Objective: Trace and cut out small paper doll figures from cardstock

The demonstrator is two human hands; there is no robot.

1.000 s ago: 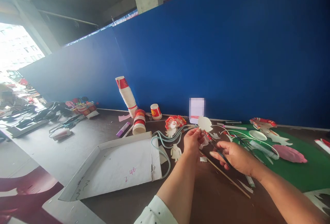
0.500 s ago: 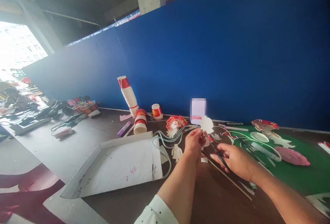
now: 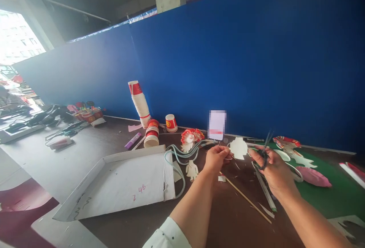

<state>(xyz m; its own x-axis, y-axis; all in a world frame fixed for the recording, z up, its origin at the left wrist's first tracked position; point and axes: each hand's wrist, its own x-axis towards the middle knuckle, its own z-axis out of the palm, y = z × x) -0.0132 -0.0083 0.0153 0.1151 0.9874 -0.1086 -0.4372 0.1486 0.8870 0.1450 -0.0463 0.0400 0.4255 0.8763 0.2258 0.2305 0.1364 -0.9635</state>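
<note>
A cream paper cutout (image 3: 238,148) with a notched outline is held up between both hands. My left hand (image 3: 217,159) pinches its left side, fingers closed. My right hand (image 3: 270,166) is closed round black scissors (image 3: 265,156), whose blades point up and away, and its fingertips are at the cutout's right edge. Below the hands, a thin wooden stick (image 3: 246,197) lies slanted on the dark table, with a small white paper scrap (image 3: 221,178) near its upper end. Another pale figure cutout (image 3: 192,170) lies left of my left wrist.
A shallow white box (image 3: 122,181) lies left, beside looped pale cables (image 3: 182,153). Behind stand stacked paper cups (image 3: 139,103) and a single red cup (image 3: 171,123). A pink crimped piece (image 3: 313,176) rests on a green mat (image 3: 339,196) at right. A blue partition (image 3: 242,58) rises behind.
The scissors have swung from beside the cutout to point upward in my right hand, which has moved up to the cutout. The cutout is lower, to the right and turned. The view has shifted slightly.
</note>
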